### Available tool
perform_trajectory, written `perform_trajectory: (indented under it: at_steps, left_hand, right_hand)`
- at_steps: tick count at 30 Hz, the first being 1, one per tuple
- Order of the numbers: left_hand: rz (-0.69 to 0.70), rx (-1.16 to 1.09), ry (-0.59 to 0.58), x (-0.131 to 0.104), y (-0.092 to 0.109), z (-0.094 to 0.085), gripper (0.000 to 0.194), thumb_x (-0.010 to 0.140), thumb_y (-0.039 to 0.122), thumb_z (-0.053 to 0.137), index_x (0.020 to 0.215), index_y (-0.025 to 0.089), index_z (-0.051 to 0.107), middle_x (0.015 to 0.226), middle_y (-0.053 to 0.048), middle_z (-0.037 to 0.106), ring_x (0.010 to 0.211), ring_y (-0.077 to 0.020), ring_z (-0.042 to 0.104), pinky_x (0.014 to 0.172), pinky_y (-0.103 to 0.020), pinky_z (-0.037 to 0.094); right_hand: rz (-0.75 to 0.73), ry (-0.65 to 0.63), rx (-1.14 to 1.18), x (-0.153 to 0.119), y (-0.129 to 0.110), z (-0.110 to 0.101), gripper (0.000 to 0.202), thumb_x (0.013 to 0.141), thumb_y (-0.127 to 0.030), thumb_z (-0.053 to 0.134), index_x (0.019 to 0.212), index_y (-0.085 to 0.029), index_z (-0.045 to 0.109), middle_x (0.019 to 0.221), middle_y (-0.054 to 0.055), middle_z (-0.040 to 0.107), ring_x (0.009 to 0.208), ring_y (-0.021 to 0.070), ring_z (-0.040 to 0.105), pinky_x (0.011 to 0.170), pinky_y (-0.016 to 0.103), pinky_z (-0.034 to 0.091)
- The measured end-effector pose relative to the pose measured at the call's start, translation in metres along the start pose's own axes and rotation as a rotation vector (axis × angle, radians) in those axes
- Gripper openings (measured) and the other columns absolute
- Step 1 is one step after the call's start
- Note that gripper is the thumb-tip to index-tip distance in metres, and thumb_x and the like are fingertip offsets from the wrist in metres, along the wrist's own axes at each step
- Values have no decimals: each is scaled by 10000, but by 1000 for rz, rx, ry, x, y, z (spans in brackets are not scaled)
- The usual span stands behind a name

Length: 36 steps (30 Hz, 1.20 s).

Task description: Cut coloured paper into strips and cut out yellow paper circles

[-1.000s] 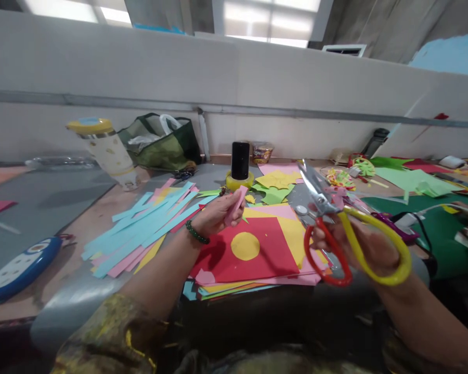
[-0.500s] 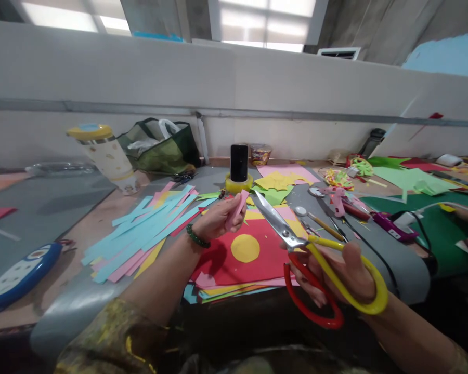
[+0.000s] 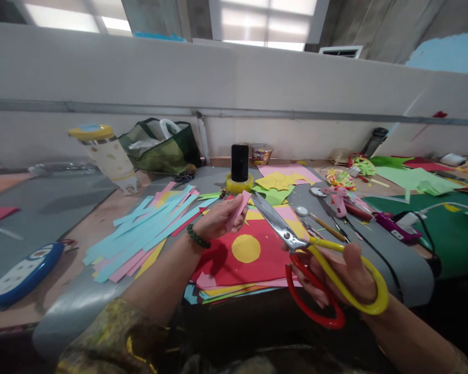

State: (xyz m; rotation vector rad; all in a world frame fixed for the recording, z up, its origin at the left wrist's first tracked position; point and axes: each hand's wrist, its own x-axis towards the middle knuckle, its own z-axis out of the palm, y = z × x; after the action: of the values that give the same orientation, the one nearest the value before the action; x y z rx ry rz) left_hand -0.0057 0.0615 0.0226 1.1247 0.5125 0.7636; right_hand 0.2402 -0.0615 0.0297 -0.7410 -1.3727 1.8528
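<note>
Between the fingers and thumb of my left hand [image 3: 217, 218] is a small folded piece of pink paper [image 3: 238, 210]. My right hand [image 3: 347, 272] grips a large pair of scissors [image 3: 294, 240] by its red and yellow handles. Their blades look closed together and point up and left, with the tips a little right of the pink paper. Under both hands lies a stack of coloured paper, topped by a red sheet [image 3: 218, 267] that bears a yellow paper circle [image 3: 246, 248].
Blue, pink and yellow paper strips [image 3: 152, 228] lie at left, near a tumbler [image 3: 107, 158] and a green bag [image 3: 161, 148]. A phone [image 3: 239, 163] stands on a yellow tape roll [image 3: 238, 184]. At right are a pink glue gun [image 3: 337, 200], a brush [image 3: 327, 227] and a purple power strip [image 3: 395, 228].
Both hands keep nearly the same pose and hold. The view has shifted very slightly. At the far right edge, another person's hand has mostly moved out of view.
</note>
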Motion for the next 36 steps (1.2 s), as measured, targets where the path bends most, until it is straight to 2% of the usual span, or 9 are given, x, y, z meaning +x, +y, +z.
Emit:
perform_trajectory:
  at_steps: [14,20,28,32,36]
  left_hand:
    - [31,78,-12,0,-1,1,490,863,621,660,713,162,575,443,62,465,350,-57,402,384,-169,348]
    - [65,175,13,-1,2,2,520,829,682,646,752,171,591,454,61,483,362,-72,422,378,-187,308]
    - [25,263,-71,-3,-1,6,571,778,734,659,768,166,612,462,51,514,366,-83,449,385,-201,347]
    - [28,283,-96,-4,-1,7,567,773,739,659,773,175,597,472,47,530,370,-88,461,384,-206,353]
    - [27,308,-96,-5,1,7,580,771,756,641,769,179,593,464,48,525,366,-90,460,384,-207,358]
  right_hand:
    - [-34,2,-14,2,2,-3,1010,661,-961,459,1252,-171,672,750,2,534,398,44,374,364,206,380]
    - [-51,-16,-23,3,7,-2,999,695,-952,434,1247,-156,678,731,16,563,401,53,363,368,211,352]
    - [-62,29,-23,6,13,-2,958,667,-958,467,1132,-157,712,731,16,559,417,57,373,387,219,368]
    - [-77,60,-3,9,14,5,988,665,-972,433,1179,-169,691,695,12,559,394,56,326,354,214,307]
    - [-65,108,-13,9,14,11,959,665,-976,427,1159,-199,696,605,-30,483,360,45,266,345,215,246]
